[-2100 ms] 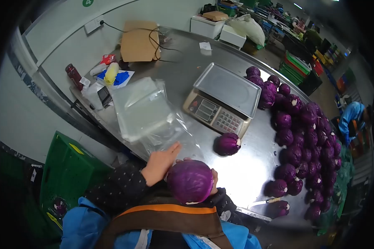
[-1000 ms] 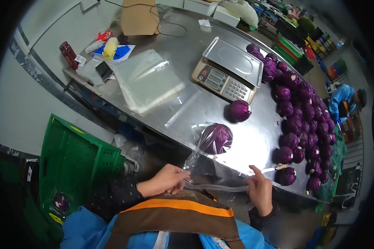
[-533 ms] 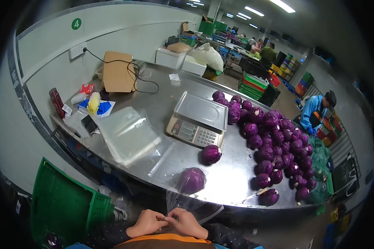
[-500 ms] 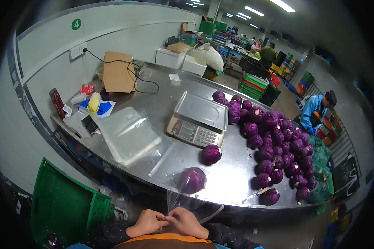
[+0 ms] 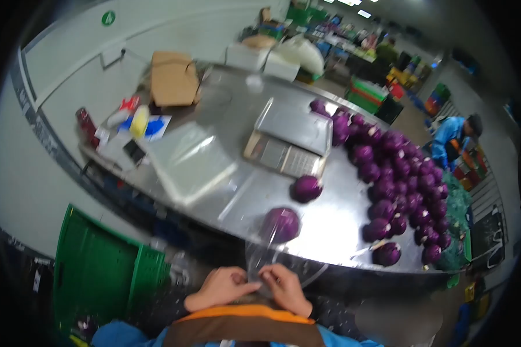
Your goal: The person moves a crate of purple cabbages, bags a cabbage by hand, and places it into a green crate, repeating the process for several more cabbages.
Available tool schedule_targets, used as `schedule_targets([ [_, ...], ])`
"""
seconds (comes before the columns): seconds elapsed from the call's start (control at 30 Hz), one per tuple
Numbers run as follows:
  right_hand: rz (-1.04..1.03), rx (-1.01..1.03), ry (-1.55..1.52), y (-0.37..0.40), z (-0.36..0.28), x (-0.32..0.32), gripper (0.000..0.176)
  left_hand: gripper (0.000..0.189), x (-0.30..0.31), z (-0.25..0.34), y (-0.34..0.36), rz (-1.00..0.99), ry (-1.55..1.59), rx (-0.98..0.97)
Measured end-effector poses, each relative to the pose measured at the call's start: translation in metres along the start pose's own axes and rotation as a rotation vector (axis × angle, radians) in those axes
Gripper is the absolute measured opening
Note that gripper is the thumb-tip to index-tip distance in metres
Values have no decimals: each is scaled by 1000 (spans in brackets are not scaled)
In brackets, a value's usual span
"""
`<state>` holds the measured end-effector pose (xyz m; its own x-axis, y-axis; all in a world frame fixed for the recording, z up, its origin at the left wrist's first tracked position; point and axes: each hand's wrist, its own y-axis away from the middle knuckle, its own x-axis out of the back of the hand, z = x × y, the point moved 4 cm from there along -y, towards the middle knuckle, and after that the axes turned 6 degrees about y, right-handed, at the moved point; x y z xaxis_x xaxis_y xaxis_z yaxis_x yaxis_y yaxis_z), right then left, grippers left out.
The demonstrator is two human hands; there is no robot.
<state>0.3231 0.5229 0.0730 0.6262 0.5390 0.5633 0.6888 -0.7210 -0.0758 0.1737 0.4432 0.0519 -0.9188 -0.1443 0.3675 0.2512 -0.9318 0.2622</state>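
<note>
The clear plastic bag (image 5: pixel 260 258) looks thin, limp and slippery (it barely shows against the steel), so a pinch at its mouth suits it. The left hand (image 5: pixel 220 287) and right hand (image 5: pixel 284 287) are both closed on that edge, close to the body. Inside, a red cabbage (image 5: pixel 280 224), likely dense and heavy, rests at the edge of the surface (image 5: pixel 335 231). Beyond lie a loose cabbage (image 5: pixel 305 188), a scale (image 5: pixel 289 139) and a stack of bags (image 5: pixel 185 159).
</note>
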Motion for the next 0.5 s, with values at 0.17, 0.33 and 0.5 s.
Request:
schedule_targets([
  [0.17,59,-35,-73,-1,-10,4,12,15,-4,13,7,95,110,-91],
  [0.33,-75,-47,-12,-3,-10,-8,18,13,-4,15,10,80,108,-117],
  [0.5,-165,30,3,-8,-4,-16,15,26,-2,5,6,-25,-50,-71],
])
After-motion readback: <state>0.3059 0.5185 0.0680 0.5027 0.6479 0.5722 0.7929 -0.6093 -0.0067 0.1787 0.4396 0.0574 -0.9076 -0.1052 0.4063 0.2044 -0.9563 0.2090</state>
